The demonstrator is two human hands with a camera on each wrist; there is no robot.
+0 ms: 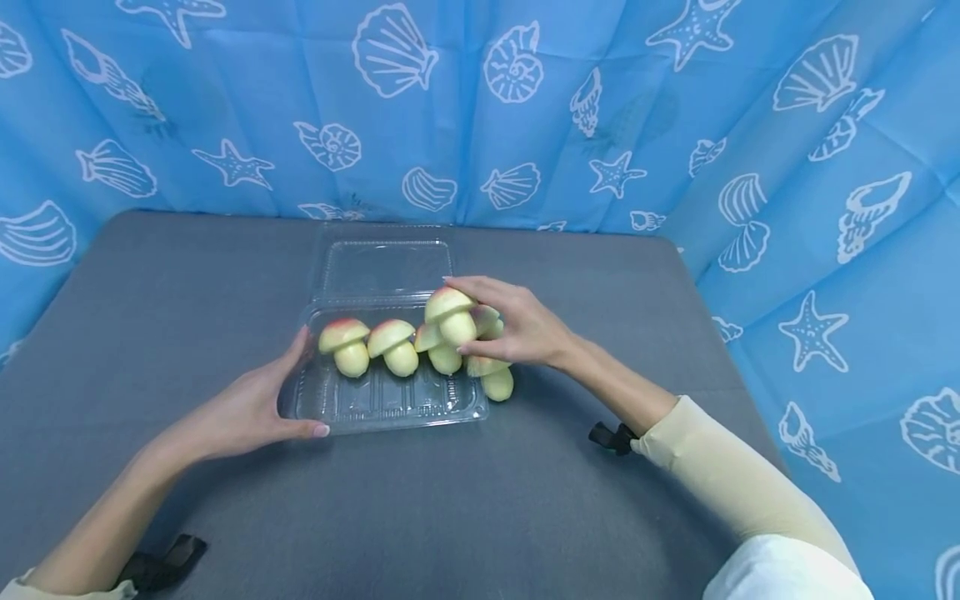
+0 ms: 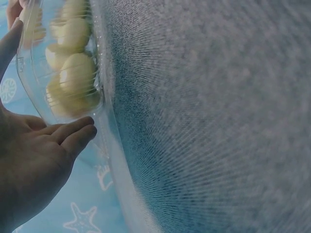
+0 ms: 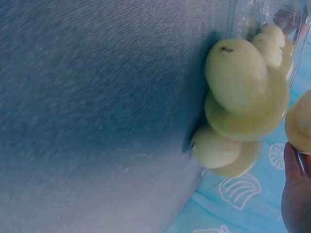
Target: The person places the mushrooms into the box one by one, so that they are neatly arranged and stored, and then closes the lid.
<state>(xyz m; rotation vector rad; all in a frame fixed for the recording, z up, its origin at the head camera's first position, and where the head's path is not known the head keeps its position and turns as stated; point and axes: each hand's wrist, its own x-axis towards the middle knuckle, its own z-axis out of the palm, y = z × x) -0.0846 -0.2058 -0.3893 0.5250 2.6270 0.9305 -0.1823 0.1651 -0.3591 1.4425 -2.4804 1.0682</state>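
A clear plastic clamshell box (image 1: 390,404) lies opened on the table. Three toy mushrooms sit in a row in its tray, among them a left one (image 1: 351,358) and a middle one (image 1: 401,358), pale yellow with reddish caps. My right hand (image 1: 517,325) pinches another toy mushroom (image 1: 456,327) by thumb and fingers above the tray's right end. Beside the box's right edge rest two more, the nearer toy mushroom (image 3: 238,77) and a farther toy mushroom (image 3: 216,148). My left hand (image 1: 251,408) spans the box's left side, fingers fairly straight at its edge (image 2: 73,133).
The box's transparent lid (image 1: 386,267) lies folded back toward the far table edge. Grey cloth covers the table (image 1: 450,517). A blue curtain (image 1: 465,108) with white shells and starfish hangs behind and to the right. Black straps (image 1: 613,437) hang at both wrists.
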